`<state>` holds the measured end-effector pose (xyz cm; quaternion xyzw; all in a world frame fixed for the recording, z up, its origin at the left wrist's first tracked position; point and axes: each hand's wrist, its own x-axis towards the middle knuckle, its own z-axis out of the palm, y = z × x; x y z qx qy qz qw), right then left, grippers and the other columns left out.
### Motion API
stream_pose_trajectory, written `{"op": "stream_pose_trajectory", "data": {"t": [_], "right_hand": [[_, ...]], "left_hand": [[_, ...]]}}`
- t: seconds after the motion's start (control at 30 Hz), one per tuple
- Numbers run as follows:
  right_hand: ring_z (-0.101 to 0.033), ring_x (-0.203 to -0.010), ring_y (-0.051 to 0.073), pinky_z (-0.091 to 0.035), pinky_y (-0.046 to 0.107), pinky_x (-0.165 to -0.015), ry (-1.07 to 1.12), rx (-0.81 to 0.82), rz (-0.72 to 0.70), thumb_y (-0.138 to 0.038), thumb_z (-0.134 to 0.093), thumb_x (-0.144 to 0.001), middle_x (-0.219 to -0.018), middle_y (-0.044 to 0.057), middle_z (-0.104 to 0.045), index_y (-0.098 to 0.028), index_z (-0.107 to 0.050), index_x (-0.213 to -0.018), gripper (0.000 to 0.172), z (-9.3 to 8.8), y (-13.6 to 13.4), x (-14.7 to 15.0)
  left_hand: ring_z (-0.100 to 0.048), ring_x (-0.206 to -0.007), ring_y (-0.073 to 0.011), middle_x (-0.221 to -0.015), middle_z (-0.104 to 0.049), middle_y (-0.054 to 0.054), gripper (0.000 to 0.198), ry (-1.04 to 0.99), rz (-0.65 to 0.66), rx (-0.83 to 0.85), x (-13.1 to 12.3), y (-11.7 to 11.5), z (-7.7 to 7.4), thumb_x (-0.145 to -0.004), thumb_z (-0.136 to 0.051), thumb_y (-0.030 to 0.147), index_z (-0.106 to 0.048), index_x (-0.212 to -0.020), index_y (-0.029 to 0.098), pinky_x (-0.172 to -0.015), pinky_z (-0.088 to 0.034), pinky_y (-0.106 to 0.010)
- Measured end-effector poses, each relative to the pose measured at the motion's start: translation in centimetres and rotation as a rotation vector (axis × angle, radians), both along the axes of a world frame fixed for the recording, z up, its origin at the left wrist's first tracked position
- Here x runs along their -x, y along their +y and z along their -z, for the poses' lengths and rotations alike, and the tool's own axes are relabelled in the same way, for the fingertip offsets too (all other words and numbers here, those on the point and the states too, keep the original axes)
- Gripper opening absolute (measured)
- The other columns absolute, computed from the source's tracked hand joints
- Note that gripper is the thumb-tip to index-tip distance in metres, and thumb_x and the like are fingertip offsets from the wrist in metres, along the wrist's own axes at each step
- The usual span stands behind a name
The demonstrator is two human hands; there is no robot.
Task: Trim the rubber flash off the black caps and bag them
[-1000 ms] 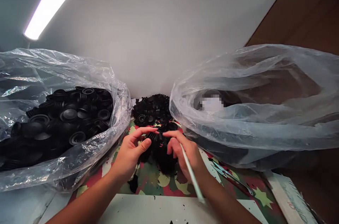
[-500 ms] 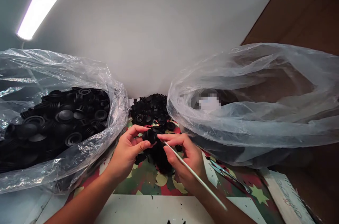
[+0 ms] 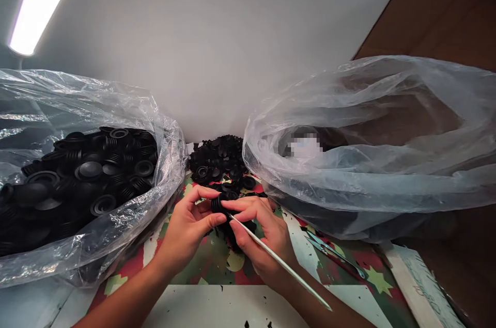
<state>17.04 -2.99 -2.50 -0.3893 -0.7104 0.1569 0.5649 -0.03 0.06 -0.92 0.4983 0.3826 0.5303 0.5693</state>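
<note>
My left hand (image 3: 196, 222) pinches a black ribbed rubber bellows-like part (image 3: 218, 204) between thumb and fingers, in the middle of the view. Held like a pen in my right hand (image 3: 263, 230) is a thin pale stick-like tool (image 3: 281, 262). Its front end meets the near side of the rubber part, where my right fingertips also touch; the tip itself is too small to make out. Behind both hands lies a pile of black rubber scraps (image 3: 220, 155), with a few ring-shaped pieces at its front.
A clear plastic bag (image 3: 170, 147) full of black ribbed parts (image 3: 91, 170) stands on the left. Another clear bag (image 3: 368, 188) gapes on the right. Scissors (image 3: 335, 253) lie on the patterned table cover (image 3: 201, 266), beside a cardboard flap (image 3: 422, 286).
My right hand has moved left and closer, bringing its fingers and the tool against the rubber part. The left hand keeps its grip. The view has shifted slightly.
</note>
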Motion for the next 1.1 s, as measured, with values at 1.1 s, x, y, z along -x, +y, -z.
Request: {"op": "stream_pose_trajectory", "data": {"t": [1.1], "right_hand": [[-0.069, -0.088, 0.022, -0.036, 0.041, -0.091, -0.338, -0.244, 0.469, -0.009, -0.054, -0.098, -0.095, 0.005, -0.078, -0.023, -0.056, -0.091, 0.015, 0.6, 2.7, -1.5]], "left_hand": [[-0.063, -0.063, -0.0130, -0.074, -0.064, 0.001, 0.026, -0.138, -0.002, 0.152, -0.5, -0.8, -1.0, -0.074, -0.084, 0.039, -0.068, -0.076, 0.019, -0.055, -0.050, -0.020]]}}
